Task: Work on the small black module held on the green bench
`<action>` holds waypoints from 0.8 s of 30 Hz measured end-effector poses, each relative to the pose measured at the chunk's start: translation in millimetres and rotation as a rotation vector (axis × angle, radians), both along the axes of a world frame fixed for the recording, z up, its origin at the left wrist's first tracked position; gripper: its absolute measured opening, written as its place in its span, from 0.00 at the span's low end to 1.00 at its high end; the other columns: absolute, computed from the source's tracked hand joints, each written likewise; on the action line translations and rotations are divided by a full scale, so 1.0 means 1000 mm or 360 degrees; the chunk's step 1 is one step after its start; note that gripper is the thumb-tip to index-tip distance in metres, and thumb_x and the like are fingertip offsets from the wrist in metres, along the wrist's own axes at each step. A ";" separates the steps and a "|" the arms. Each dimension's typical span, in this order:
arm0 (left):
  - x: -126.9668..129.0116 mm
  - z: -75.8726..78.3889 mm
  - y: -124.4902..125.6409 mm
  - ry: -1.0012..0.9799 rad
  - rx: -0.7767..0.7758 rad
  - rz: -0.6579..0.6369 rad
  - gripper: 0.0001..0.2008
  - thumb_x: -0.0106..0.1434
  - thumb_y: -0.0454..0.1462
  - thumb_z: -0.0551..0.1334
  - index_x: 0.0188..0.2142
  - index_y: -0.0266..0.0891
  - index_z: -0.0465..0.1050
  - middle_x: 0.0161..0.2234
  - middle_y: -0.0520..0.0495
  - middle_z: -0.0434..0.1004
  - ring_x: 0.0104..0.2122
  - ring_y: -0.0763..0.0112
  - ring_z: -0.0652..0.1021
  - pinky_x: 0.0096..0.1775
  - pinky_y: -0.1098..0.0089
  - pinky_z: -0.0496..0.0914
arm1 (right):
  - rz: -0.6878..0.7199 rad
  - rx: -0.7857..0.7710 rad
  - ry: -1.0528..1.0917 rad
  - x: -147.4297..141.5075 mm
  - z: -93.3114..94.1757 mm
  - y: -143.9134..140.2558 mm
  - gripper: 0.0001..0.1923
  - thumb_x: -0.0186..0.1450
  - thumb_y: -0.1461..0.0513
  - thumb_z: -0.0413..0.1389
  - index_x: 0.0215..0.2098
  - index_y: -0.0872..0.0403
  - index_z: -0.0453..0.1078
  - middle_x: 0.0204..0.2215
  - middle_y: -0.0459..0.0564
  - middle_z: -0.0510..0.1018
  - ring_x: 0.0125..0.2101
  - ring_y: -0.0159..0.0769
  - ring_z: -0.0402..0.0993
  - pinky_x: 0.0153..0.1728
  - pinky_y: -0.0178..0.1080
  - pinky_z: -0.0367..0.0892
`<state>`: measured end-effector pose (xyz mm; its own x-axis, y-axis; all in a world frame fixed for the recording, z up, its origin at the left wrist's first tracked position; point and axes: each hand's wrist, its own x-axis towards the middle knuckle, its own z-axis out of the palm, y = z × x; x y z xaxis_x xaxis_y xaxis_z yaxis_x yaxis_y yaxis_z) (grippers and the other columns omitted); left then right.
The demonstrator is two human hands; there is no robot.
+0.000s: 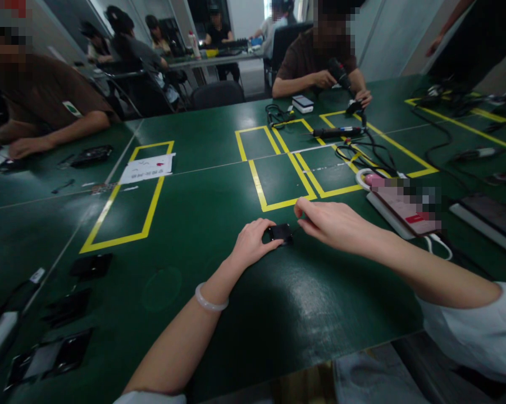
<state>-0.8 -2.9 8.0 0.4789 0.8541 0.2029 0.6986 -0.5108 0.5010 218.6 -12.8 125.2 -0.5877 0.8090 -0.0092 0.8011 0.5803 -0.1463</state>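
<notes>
My left hand [253, 240] grips a small black rectangular part [281, 233] on the green table, thumb on the near side and fingers on the far side. A bracelet circles that wrist. Just right of the part, my right hand [326, 223] hovers with thumb and forefinger closed. A thin dark line seems to run from the part toward those fingertips, but whatever they hold is too small to make out. Several black parts lie at the left: a block [91, 266], another dark piece [69, 307], and a larger one with a grey patch [49, 358].
Yellow tape rectangles [261, 193] mark the green table [206, 185]. A pink-covered phone [404, 207] and a white cable lie at right. Black cables and a pen-shaped electric screwdriver [337, 133] are farther back. Across the table, a person [311, 67] handles a power tool; another sits left.
</notes>
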 end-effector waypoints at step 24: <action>0.002 0.000 0.000 -0.0014 -0.0016 0.0016 0.18 0.61 0.49 0.61 0.44 0.41 0.68 0.40 0.47 0.73 0.41 0.62 0.74 0.43 0.63 0.67 | 0.0012 0.0027 -0.0078 0.000 -0.001 0.000 0.07 0.68 0.61 0.44 0.43 0.53 0.59 0.34 0.50 0.78 0.32 0.37 0.74 0.24 0.35 0.51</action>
